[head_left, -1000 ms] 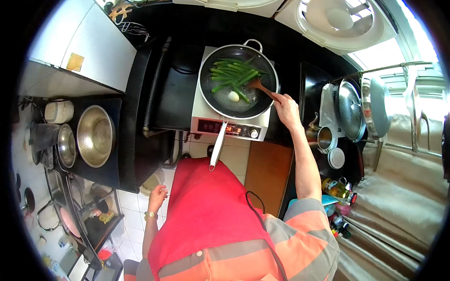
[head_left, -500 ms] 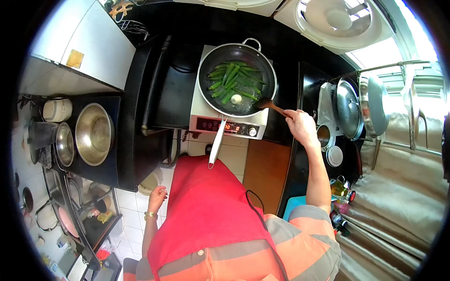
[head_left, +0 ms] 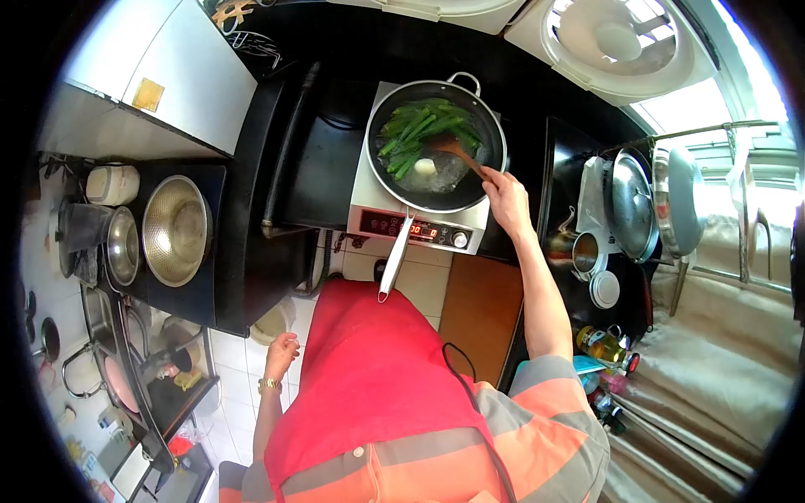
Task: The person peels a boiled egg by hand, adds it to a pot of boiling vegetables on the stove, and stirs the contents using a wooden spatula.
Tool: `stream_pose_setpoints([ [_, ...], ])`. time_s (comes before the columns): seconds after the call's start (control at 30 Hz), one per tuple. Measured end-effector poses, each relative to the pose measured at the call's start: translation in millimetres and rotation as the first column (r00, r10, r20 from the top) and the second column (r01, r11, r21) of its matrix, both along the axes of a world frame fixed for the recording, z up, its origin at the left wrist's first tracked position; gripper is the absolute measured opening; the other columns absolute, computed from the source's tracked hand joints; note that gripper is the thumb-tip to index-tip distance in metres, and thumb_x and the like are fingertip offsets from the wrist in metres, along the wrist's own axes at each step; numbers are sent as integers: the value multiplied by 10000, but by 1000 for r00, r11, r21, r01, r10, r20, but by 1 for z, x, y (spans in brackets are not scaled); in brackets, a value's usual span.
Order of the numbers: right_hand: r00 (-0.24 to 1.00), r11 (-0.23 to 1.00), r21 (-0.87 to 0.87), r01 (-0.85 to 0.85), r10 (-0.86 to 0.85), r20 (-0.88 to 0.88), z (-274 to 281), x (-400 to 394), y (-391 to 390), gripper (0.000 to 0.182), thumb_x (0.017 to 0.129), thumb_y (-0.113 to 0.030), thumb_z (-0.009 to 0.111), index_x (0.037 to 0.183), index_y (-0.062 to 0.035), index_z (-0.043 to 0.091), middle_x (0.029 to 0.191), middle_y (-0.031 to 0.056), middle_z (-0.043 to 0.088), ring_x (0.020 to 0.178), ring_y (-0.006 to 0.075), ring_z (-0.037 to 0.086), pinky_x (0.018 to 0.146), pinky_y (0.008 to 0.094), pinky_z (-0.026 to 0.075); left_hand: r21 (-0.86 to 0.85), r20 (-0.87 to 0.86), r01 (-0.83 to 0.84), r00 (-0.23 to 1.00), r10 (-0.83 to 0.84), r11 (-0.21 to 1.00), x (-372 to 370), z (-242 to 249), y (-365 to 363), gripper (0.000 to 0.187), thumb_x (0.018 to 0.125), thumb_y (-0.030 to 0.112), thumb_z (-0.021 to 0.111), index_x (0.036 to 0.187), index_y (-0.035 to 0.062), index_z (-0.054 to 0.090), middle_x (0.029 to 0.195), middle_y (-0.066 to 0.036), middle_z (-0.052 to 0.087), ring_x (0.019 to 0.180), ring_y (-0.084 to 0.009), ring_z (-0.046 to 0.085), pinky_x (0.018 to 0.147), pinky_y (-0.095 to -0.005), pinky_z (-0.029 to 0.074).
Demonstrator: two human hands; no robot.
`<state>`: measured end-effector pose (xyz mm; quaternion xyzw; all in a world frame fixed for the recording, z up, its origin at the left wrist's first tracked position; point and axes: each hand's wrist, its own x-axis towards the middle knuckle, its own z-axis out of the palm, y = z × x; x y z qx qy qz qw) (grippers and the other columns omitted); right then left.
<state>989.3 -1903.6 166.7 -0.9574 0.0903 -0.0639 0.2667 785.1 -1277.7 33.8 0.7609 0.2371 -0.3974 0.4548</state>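
My right hand (head_left: 508, 201) is closed around the handle of a wooden spatula (head_left: 465, 156). The spatula's blade is down inside a dark wok (head_left: 495, 168), against a heap of long green okra-like pods (head_left: 411, 130). Clear, bubbling liquid covers the wok's bottom, and a small white lump (head_left: 425, 167) sits in it near the front. Beneath the wok is an induction cooker (head_left: 360, 197) with red lit digits; the wok's long metal handle (head_left: 394, 264) points toward me. My left hand (head_left: 283, 355) hangs beside the red apron, fingers curled, nothing visible in them.
A perforated metal bowl (head_left: 176, 230) stands on the dark counter at left. On the right counter are a metal mug (head_left: 585, 251), a white lid (head_left: 604, 289) and bottles (head_left: 604, 345). Pan lids (head_left: 633, 205) hang from a rack by the window. A white cabinet (head_left: 189, 84) juts out upper left.
My right hand has moved left and up, carrying the spatula from the wok's right rim to its middle. The pods are pushed up and left. The left hand stays put.
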Motion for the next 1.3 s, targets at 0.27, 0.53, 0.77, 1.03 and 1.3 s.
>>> stream_pose_setpoints([
  [0.27, 997, 997, 29, -77, 77, 12, 12, 54, 24, 335, 959, -197, 638, 1265, -95, 729, 1031, 218, 714, 1003, 411, 692, 879, 480, 545, -28, -25, -81, 996, 80, 996, -21, -4, 2, 287, 990, 207, 659, 1235, 60, 649, 955, -54, 717, 787, -145, 685, 688, -295, 549],
  [0.53, 983, 986, -103, -127, 111, -145, 14, 57, 20, 344, 959, -201, 630, 1278, -112, 724, 1078, 230, 716, 1047, 426, 691, 928, 500, 549, -31, -39, -136, 990, 135, 990, -22, -2, -2, 264, 983, 209, 651, 1213, 79, 663, 955, -50, 721, 784, -149, 698, 682, -305, 544],
  [0.77, 997, 997, 23, 78, -77, -27, -18, 62, -1, 372, 984, -244, 569, 1279, -74, 718, 1133, 266, 720, 1079, 453, 682, 962, 510, 535, -48, -62, -150, 987, 147, 987, -25, -7, 4, 246, 994, 188, 635, 1218, 89, 666, 957, -43, 719, 779, -145, 697, 683, -303, 545],
  [1.03, 970, 950, 201, 238, -223, -91, 4, 24, -16, 376, 987, -278, 599, 1269, -62, 724, 1090, 234, 752, 1062, 371, 733, 928, 418, 553, -24, -68, -196, 979, 194, 980, -27, -19, 13, 241, 1010, 202, 650, 1219, 82, 666, 926, -50, 732, 741, -138, 701, 632, -289, 545],
  [1.3, 839, 784, 355, 509, -361, -407, -2, -8, 1, 382, 1011, -255, 585, 1292, -25, 704, 1007, 206, 769, 896, 254, 744, 839, 376, 555, -58, -84, -208, 976, 203, 976, -26, -27, 20, 244, 1009, 198, 647, 1218, 74, 666, 939, -50, 734, 740, -138, 699, 644, -288, 545],
])
